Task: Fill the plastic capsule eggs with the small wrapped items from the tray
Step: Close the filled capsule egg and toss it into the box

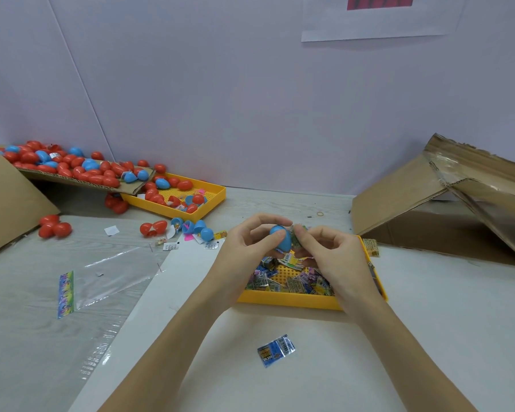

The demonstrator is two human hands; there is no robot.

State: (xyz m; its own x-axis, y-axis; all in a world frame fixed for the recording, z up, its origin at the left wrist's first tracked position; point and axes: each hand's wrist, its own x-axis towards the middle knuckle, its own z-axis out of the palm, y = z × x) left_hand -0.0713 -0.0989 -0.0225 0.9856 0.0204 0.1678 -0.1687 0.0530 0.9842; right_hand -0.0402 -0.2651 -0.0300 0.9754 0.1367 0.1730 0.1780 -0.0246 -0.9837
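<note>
Stuffing a blue capsule egg (281, 237) over the tray (292, 301).
My left hand (244, 248) cups the light, slick shell; my right hand (324, 248) pinches a crinkly wrapped item (295, 234) at its mouth.

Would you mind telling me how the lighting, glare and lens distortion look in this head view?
Head view: soft, even light with faint shadows; glare streaks on the clear plastic sheet; wide-angle bending tilts the cardboard box; the blue capsule egg between both hands looks slightly soft.
</note>
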